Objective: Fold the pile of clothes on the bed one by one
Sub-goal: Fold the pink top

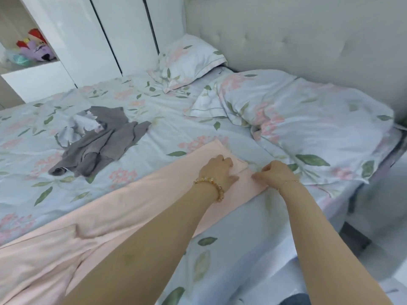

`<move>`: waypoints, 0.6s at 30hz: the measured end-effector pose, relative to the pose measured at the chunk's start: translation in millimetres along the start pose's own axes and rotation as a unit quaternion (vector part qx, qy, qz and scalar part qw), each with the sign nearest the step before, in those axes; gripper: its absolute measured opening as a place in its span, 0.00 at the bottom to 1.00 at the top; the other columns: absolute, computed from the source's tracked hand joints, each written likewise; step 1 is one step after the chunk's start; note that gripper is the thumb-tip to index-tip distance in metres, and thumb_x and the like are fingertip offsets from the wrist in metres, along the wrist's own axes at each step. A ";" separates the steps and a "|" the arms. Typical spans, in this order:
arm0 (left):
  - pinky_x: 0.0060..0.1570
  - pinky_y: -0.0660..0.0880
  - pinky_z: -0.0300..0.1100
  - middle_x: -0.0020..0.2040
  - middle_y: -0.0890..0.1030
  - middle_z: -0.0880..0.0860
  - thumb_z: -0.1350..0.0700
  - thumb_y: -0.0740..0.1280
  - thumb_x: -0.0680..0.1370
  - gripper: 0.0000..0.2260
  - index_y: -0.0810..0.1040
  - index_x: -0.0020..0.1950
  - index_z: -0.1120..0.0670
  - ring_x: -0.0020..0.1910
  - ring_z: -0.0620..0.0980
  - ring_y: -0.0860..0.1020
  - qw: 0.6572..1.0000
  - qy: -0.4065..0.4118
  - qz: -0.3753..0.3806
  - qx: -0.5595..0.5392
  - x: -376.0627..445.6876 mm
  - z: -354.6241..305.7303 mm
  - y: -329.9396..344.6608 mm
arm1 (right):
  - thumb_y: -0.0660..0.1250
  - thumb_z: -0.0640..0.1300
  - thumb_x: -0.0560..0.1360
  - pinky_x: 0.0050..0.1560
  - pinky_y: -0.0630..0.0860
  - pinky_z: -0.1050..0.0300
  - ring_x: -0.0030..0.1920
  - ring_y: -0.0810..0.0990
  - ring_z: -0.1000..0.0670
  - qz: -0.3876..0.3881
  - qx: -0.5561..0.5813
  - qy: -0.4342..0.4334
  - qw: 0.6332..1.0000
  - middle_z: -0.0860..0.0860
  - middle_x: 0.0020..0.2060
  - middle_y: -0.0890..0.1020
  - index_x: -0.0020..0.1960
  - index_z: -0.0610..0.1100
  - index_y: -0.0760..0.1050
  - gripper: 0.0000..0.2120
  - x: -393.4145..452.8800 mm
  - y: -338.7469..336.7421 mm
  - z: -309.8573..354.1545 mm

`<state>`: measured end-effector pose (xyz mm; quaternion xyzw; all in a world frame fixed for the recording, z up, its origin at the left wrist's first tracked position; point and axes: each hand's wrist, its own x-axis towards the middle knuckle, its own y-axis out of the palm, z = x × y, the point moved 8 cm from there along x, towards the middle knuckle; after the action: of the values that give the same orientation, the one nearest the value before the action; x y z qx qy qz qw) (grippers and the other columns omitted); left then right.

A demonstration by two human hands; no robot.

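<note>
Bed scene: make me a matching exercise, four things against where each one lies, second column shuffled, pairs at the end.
Things
1. pink garment
2. grey clothes
3. pillow
4. plush toys

Places
A. on the open shelf, far left
B. spread across the near side of the bed, its far end under both hands
C. propped by the headboard
D. crumpled in the middle of the bed, left of the hands

Pairs: 1-B, 2-D, 3-C, 4-A
</note>
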<state>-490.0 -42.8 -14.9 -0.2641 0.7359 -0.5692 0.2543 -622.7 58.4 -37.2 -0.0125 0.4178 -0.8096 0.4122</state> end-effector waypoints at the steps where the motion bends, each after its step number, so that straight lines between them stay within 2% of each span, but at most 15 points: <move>1: 0.55 0.72 0.50 0.58 0.72 0.55 0.48 0.63 0.79 0.15 0.74 0.62 0.54 0.58 0.55 0.72 1.000 0.008 -0.015 -0.006 4.2 -2.0 2.6 | 0.72 0.47 0.69 0.29 0.60 0.57 0.29 0.67 0.49 0.009 -0.007 -0.010 1.000 0.50 0.27 0.68 0.29 0.46 0.63 0.19 1.6 1.4 -1.4; 3: 0.52 0.71 0.50 0.54 0.73 0.56 0.54 0.60 0.81 0.09 0.75 0.56 0.56 0.54 0.56 0.73 0.998 0.025 -0.049 -0.023 8.9 -2.9 3.1 | 0.73 0.49 0.69 0.28 0.56 0.57 0.27 0.64 0.51 0.031 -0.037 -0.028 0.998 0.52 0.25 0.64 0.28 0.47 0.60 0.23 2.0 5.7 -1.3; 7: 0.48 0.68 0.43 0.51 0.75 0.56 0.59 0.60 0.81 0.06 0.76 0.51 0.58 0.50 0.54 0.73 0.993 0.064 -0.074 -0.068 11.1 -2.1 -4.4 | 0.73 0.50 0.70 0.28 0.57 0.57 0.28 0.64 0.51 0.049 -0.070 -0.031 0.996 0.51 0.27 0.66 0.30 0.46 0.61 0.22 6.0 8.4 -2.4; 11: 0.47 0.66 0.37 0.48 0.78 0.53 0.56 0.63 0.80 0.07 0.78 0.48 0.57 0.46 0.49 0.73 0.992 0.079 0.008 -0.103 13.2 -2.9 1.9 | 0.71 0.48 0.70 0.29 0.58 0.57 0.30 0.65 0.51 0.051 -0.066 -0.031 0.996 0.51 0.29 0.66 0.31 0.47 0.60 0.20 10.1 11.4 -1.8; 13: 0.49 0.70 0.39 0.45 0.79 0.50 0.53 0.63 0.80 0.09 0.80 0.47 0.56 0.45 0.48 0.75 0.986 0.043 0.036 -0.158 20.7 6.0 1.1 | 0.67 0.45 0.72 0.28 0.58 0.57 0.29 0.64 0.51 0.046 -0.054 -0.035 0.997 0.50 0.29 0.65 0.31 0.47 0.59 0.18 11.3 11.4 -0.3; 14: 0.51 0.71 0.40 0.46 0.80 0.50 0.54 0.64 0.80 0.08 0.80 0.49 0.56 0.46 0.48 0.76 0.981 0.020 0.017 -0.193 28.1 13.4 -5.6 | 0.65 0.44 0.73 0.28 0.57 0.58 0.29 0.63 0.51 0.044 -0.040 -0.038 0.998 0.50 0.29 0.64 0.31 0.46 0.59 0.18 11.6 10.8 1.5; 16: 0.53 0.70 0.37 0.51 0.80 0.52 0.57 0.63 0.80 0.07 0.80 0.54 0.56 0.50 0.48 0.76 0.979 -0.022 -0.058 -0.195 48.2 32.4 -24.1 | 0.64 0.48 0.77 0.28 0.56 0.58 0.29 0.62 0.52 0.048 0.002 -0.047 0.998 0.51 0.28 0.63 0.31 0.46 0.58 0.21 11.4 11.7 6.8; 18: 0.58 0.69 0.40 0.60 0.77 0.54 0.54 0.63 0.79 0.12 0.76 0.62 0.54 0.59 0.52 0.75 0.982 -0.081 -0.085 -0.147 68.8 54.9 -31.9 | 0.64 0.56 0.77 0.29 0.57 0.58 0.29 0.63 0.52 0.052 0.050 -0.043 0.996 0.52 0.29 0.62 0.31 0.47 0.58 0.23 12.1 16.4 10.3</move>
<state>-500.1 -134.9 -1.2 -0.4051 0.7638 -0.4507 0.2223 -616.1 38.3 -45.7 -0.0044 0.3587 -0.8056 0.4715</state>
